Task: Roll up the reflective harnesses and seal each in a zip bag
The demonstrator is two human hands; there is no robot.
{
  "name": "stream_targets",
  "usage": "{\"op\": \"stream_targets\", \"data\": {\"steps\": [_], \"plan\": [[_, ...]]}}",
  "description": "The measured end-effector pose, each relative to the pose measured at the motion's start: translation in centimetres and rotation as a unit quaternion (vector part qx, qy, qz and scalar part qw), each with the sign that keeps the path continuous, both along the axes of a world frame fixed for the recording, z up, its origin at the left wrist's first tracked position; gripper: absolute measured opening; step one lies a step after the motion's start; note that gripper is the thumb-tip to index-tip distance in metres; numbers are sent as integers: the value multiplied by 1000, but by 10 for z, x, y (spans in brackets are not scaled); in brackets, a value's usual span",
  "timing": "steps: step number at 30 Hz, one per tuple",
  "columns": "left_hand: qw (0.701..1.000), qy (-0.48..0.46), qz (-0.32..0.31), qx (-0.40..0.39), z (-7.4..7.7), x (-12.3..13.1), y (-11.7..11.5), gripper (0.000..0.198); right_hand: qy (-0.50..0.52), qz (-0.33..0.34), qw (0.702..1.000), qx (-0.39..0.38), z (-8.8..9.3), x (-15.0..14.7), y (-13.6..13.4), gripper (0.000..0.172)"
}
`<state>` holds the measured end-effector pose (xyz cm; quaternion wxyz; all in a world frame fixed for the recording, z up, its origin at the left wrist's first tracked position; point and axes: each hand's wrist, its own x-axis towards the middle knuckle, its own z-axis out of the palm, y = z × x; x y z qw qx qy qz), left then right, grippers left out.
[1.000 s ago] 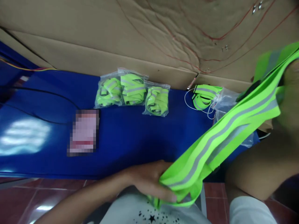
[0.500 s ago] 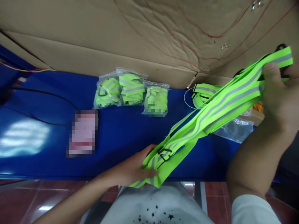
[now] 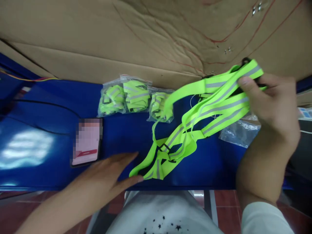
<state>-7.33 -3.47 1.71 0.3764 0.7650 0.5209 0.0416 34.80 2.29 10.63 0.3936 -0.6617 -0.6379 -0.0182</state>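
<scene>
A bundle of neon-green reflective straps (image 3: 216,109) with grey stripes and black buckles runs slantwise over the table. My right hand (image 3: 270,100) grips its upper end, thumb on top, raised before the cardboard. The lower end sags loosely onto the blue surface, its strips spread apart. Beside that end is my left hand (image 3: 117,169), fingers stretched out and thumb apart, the thumb tip at the edge of the straps. Behind the bundle lies a clear plastic bag (image 3: 240,132), partly covered by my right forearm.
Several clear bags of folded green straps (image 3: 136,96) stand along the cardboard wall (image 3: 80,61). A phone (image 3: 87,141) with a blurred screen lies on the blue table (image 3: 53,104) at left, near a black cable (image 3: 48,102). Red wires run across the cardboard.
My left hand has let go of the lower strap end and moved left, its fingers opening. My right hand has shifted left with the upper end, and the straps have slackened and spread.
</scene>
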Motion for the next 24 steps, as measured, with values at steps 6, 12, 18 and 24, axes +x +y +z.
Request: {"op": "stream_targets", "data": {"steps": [6,12,18,24], "plan": [[941,-260,-74,204,61,72,71,105,-83,186,979,10,-1,-60,-18,20],[893,-390,-174,143,66,138,117,76,-171,250,953,7,1,-68,-27,27],[915,-396,-67,45,31,167,97,58,-164,230,959,-5,-10,-64,-15,30],[910,-399,-95,-66,3,172,92,28,-91,305,946,-53,-12,-72,-11,29]]}}
